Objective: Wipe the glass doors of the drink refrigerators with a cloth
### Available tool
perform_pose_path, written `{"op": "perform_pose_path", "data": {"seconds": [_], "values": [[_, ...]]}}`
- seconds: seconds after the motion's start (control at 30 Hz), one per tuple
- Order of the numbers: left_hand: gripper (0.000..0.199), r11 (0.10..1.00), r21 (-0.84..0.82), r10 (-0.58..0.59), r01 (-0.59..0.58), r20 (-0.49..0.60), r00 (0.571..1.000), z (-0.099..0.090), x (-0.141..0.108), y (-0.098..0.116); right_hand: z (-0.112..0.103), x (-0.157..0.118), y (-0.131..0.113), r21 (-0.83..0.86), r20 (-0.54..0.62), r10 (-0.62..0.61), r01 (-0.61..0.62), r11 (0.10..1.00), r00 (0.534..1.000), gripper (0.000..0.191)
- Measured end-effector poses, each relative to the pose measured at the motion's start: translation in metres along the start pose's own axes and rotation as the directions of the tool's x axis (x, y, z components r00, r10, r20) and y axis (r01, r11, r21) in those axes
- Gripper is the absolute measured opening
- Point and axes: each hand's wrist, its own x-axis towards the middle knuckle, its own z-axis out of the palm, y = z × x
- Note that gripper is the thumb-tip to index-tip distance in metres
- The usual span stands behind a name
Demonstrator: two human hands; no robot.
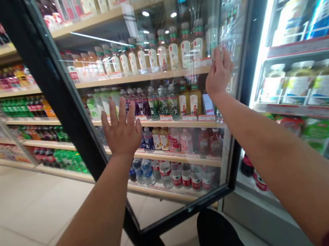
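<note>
We list one rectangular, black-framed glass door (187, 210), left hand (122, 126) spread open at left, right hand (218, 75) gripping a small whitish wad (214, 56).

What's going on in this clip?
A person stands at the open glass door of a fridge. The left hand is spread, seemingly flat against the door. The right hand is higher, near the door's fridge side, apparently with something pale in its grip, too blurred to name. Stocked shelves show through the door; bottles stand inside the fridge.
</note>
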Motion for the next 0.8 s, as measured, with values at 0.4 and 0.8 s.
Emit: {"op": "perform_pose_path", "data": {"seconds": [0.4, 0.8], "values": [[0.061, 0.998, -0.044, -0.039, 0.039, 0.007, 0.999, -0.003, 0.001, 0.003, -0.007, -0.043, -0.053, 0.101, 0.178, -0.414, 0.401, 0.910, 0.893, 0.057], [0.062, 0.995, 0.080, 0.055, -0.052, -0.035, 0.998, 0.000, 0.000, 0.000, -0.004, -0.036, 0.039, -0.001, -0.032, 0.062, -0.062, 0.998, 0.998, 0.060]]}}
